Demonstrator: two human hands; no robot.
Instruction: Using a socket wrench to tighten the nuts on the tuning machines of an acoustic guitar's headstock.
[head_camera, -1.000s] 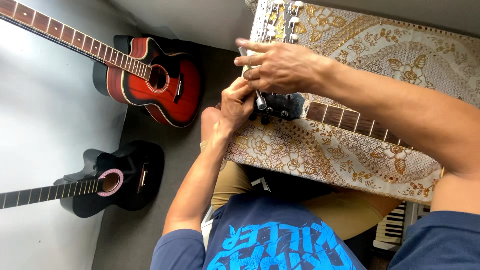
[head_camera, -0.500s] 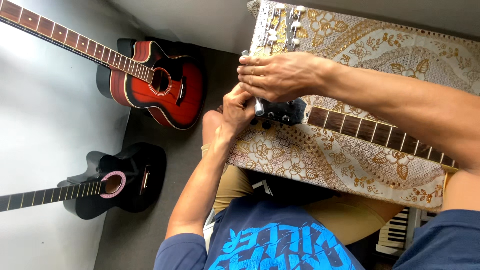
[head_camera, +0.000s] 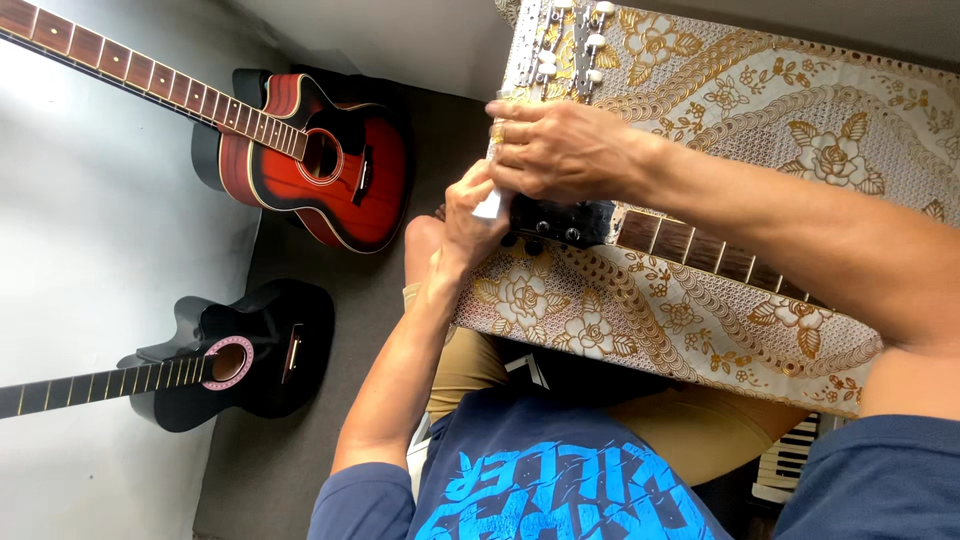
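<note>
The right hand (head_camera: 565, 150) lies curled over the top of a dark guitar headstock (head_camera: 560, 220). Its fingers are bent down and closed on the headstock, with a ring on one of them. The left hand (head_camera: 470, 215) comes up from below and meets it. The left fingers pinch a small white thing (head_camera: 492, 205) at the end of the headstock; it is too small to tell what it is. The two hands touch each other there.

The headstock sits at the left edge of a table covered by a gold flowered cloth (head_camera: 760, 100). The guitar neck (head_camera: 700, 250) runs away from the grip to the right, across the cloth and under the right arm. Just above the right hand lie silver tuning pegs (head_camera: 570, 40) in two rows, very near the knuckles.

To the left of the grip the cloth ends and there is open floor (head_camera: 290, 450). Further left, well apart from the hands, a red guitar (head_camera: 320, 165) and a black guitar (head_camera: 230, 360) lean on a white wall. Below the grip are the person's knees and blue shirt (head_camera: 560, 490). Some piano keys (head_camera: 790, 455) show at the lower right, under the table edge.
</note>
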